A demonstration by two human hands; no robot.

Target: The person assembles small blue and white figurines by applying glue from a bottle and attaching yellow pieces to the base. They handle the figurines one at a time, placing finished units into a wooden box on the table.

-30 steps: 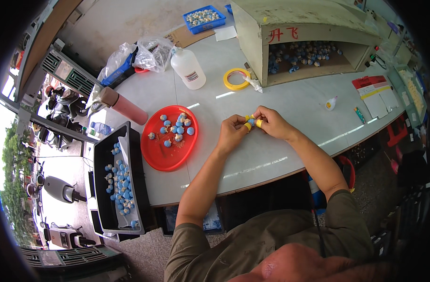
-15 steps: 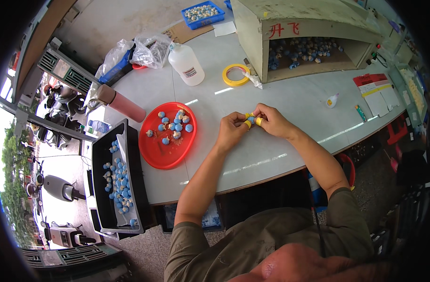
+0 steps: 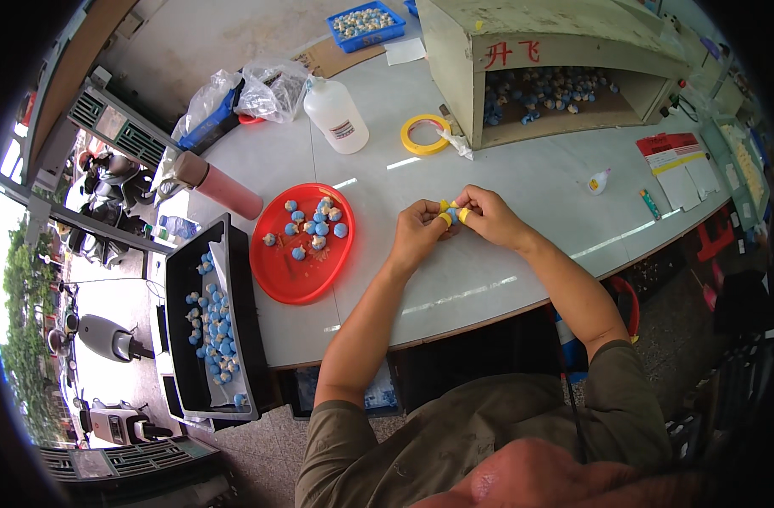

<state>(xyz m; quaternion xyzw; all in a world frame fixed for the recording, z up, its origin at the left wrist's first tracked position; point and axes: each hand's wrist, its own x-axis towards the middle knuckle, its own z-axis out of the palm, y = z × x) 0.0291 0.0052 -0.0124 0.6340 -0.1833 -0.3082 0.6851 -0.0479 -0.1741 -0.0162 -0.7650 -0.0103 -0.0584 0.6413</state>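
Note:
Above the middle of the table, my left hand (image 3: 416,234) and my right hand (image 3: 489,219) meet, both closed on one small blue piece (image 3: 453,217). Yellow wraps cover several of my fingertips, and the fingers hide most of the piece. Left of my hands, a red round tray (image 3: 295,275) holds several small blue-and-cream figurines (image 3: 321,229) of much the same colour. Farther left, a black bin (image 3: 247,356) with a pale liner contains many more of them.
A pink flask (image 3: 226,190) and a clear plastic bottle (image 3: 336,118) stand behind the red tray. Yellow tape (image 3: 422,147) lies beside a box-like cabinet (image 3: 565,34) with more figurines inside. At right are a small glue bottle (image 3: 599,181), a green tube (image 3: 649,204) and a red-and-white booklet (image 3: 678,169).
My fingers have shifted slightly around the small blue piece, closing nearer together and covering more of it. The trays and the other things stay put.

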